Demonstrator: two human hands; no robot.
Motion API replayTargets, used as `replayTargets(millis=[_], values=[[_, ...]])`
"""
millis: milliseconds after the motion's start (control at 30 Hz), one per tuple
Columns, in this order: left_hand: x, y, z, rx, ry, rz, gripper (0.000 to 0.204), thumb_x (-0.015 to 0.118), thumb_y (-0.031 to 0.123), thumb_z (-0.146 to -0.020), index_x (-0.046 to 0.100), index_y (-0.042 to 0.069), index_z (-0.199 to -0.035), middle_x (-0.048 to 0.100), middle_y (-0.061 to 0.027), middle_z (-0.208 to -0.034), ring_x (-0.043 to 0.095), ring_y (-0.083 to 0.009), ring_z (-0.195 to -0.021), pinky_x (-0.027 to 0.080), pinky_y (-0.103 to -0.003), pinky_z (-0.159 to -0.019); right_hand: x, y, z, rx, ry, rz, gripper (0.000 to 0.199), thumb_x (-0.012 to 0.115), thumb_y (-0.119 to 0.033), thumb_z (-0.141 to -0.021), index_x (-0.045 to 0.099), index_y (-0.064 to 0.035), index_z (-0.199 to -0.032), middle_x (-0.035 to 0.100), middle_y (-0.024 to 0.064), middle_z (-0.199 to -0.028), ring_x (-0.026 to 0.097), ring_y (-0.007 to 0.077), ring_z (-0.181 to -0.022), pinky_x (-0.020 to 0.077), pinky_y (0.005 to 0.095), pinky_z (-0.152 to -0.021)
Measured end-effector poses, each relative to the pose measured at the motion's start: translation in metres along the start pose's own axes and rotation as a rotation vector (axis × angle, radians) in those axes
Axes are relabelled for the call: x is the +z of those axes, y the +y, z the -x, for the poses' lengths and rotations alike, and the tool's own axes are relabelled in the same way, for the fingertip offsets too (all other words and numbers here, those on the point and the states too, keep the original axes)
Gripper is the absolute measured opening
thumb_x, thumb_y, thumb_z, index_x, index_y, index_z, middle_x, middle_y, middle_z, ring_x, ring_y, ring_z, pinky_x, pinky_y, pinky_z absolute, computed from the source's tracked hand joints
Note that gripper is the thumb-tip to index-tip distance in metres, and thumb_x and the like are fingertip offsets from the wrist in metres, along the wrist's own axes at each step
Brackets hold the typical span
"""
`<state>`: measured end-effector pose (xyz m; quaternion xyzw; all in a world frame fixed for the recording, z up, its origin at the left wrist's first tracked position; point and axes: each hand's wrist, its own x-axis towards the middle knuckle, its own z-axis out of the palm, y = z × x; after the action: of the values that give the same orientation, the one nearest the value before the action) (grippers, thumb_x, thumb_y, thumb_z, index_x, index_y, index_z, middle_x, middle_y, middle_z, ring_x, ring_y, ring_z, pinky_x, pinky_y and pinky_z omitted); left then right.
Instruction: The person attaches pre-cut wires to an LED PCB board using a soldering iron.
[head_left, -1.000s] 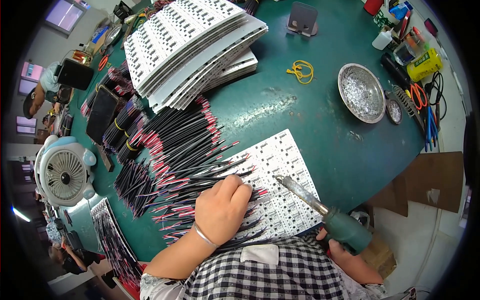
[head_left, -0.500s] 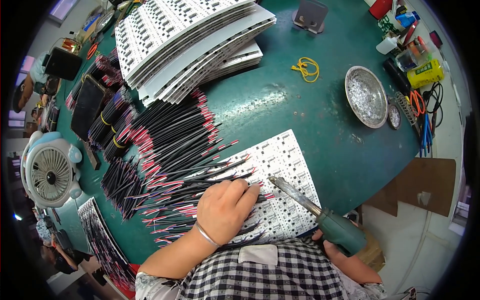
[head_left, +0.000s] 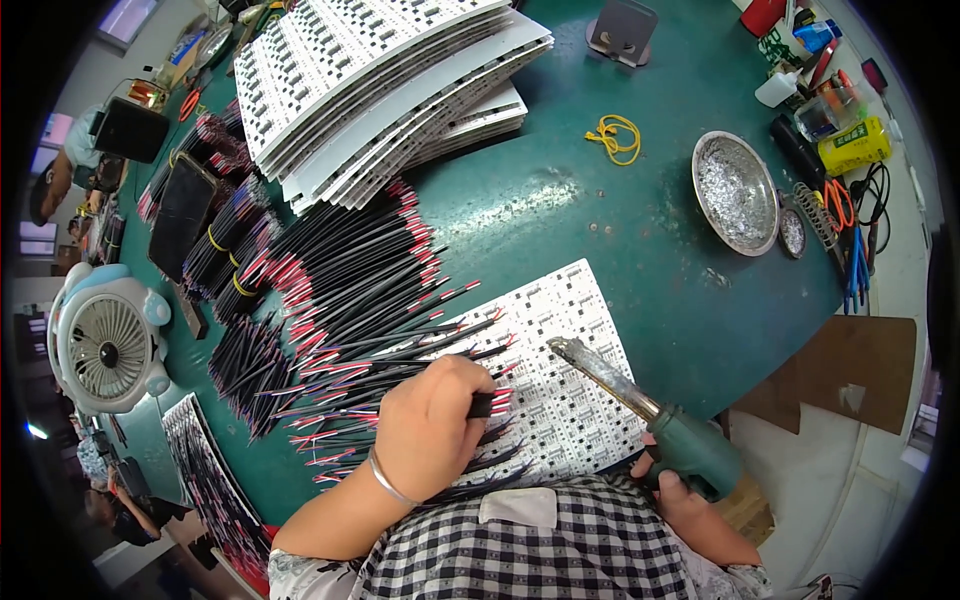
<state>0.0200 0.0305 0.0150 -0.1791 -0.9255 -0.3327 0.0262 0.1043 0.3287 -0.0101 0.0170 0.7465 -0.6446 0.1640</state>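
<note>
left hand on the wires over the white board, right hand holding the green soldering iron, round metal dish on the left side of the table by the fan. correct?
Not quite. The head view shows the round metal dish on the right side of the table, far from the fan. The rest holds: left hand on the wires over the white board, right hand holding the green soldering iron.

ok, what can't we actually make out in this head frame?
- Left hand: fingertips curl under, so its grip on the black wires is hidden.
- Right hand: mostly covered by the green soldering iron handle and the checked sleeve.
- Iron tip: contact with the white circuit board too small to tell.
- Board's near edge: hidden by the sleeve.
- Tools at the right rim: bent and small.
</note>
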Motion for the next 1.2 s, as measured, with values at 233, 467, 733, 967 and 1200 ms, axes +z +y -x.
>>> replayTargets(millis=[233, 467, 733, 967, 1200], values=[[0.006, 0.008, -0.003, 0.073, -0.010, -0.076, 0.035, 0.067, -0.003, -0.061, 0.067, 0.007, -0.094, 0.062, -0.0058, -0.082, 0.064, -0.0242, -0.073, 0.053, -0.031, -0.059, -0.006, 0.006, 0.009, 0.029, -0.047, 0.019, 0.051, 0.053, -0.036, -0.095, 0.052, 0.0053, -0.126, 0.062, 0.0101, -0.092, 0.060, 0.0176, -0.080, 0.0475, 0.0317, -0.076], [0.018, -0.002, 0.002, 0.156, -0.062, -0.230, 0.028, 0.063, 0.007, -0.069, 0.070, 0.007, -0.096, 0.062, -0.0031, -0.083, 0.062, -0.0180, -0.070, 0.050, -0.029, -0.055, -0.002, 0.007, 0.002, -0.033, -0.006, -0.080, 0.034, 0.065, -0.016, -0.086, 0.060, 0.0055, -0.112, 0.067, 0.0123, -0.088, 0.067, 0.0172, -0.070, 0.0536, 0.0295, -0.065], [0.022, -0.004, 0.002, 0.146, -0.050, -0.299, 0.034, 0.064, 0.009, -0.071, 0.071, 0.012, -0.104, 0.057, -0.0006, -0.080, 0.058, -0.0163, -0.065, 0.047, -0.028, -0.052, -0.001, 0.002, -0.005, -0.106, -0.051, 0.233, 0.027, 0.068, -0.009, -0.079, 0.066, -0.0011, -0.104, 0.068, 0.0133, -0.098, 0.066, 0.0293, -0.086, 0.0525, 0.0353, -0.073], [0.024, -0.004, 0.002, 0.133, -0.050, -0.286, 0.033, 0.064, 0.010, -0.072, 0.071, 0.013, -0.104, 0.054, -0.0011, -0.078, 0.056, -0.0166, -0.063, 0.046, -0.029, -0.051, 0.001, 0.002, -0.003, -0.093, -0.034, 0.239, 0.025, 0.068, -0.007, -0.078, 0.067, -0.0012, -0.103, 0.068, 0.0133, -0.097, 0.066, 0.0284, -0.083, 0.0523, 0.0351, -0.071], [0.023, -0.005, 0.001, 0.135, -0.059, -0.279, 0.032, 0.064, 0.010, -0.072, 0.071, 0.013, -0.104, 0.054, -0.0009, -0.078, 0.056, -0.0166, -0.063, 0.046, -0.029, -0.050, 0.002, -0.002, -0.003, -0.102, -0.038, 0.311, 0.025, 0.069, -0.008, -0.078, 0.067, -0.0016, -0.102, 0.068, 0.0127, -0.096, 0.066, 0.0277, -0.080, 0.0516, 0.0351, -0.069]])
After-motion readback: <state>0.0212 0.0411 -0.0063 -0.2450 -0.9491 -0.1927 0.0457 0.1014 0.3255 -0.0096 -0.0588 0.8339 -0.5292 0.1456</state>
